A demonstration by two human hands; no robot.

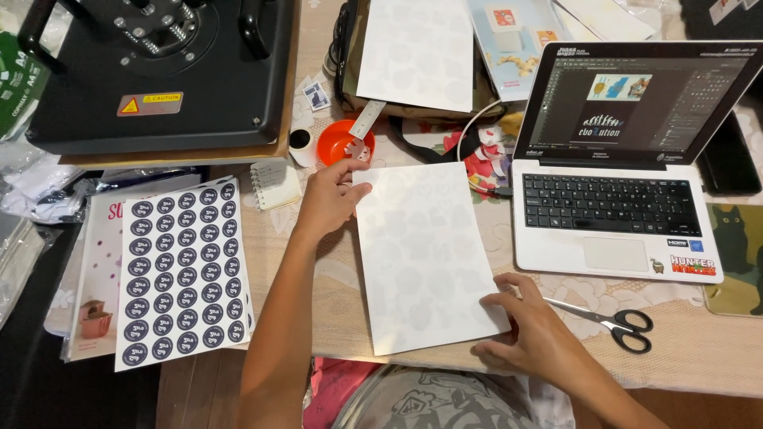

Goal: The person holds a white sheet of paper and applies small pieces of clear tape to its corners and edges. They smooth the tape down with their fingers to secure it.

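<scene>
1. The table [699,357] is covered by a beige lace cloth.
2. A white sheet [425,254] is laid flat in the middle.
3. An open laptop [616,214] is placed right of the sheet, and black scissors [616,322] are seen just before it.
4. A sticker sheet [183,274] with dark round stickers is laid at the left.
5. A black press [159,71], an orange bowl [340,143] and a small notepad [274,184] are found at the back.

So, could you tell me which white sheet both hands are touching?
The near sheet by the laptop, left hand at its top corner, right hand at its bottom; the far sheet lies untouched.
</scene>
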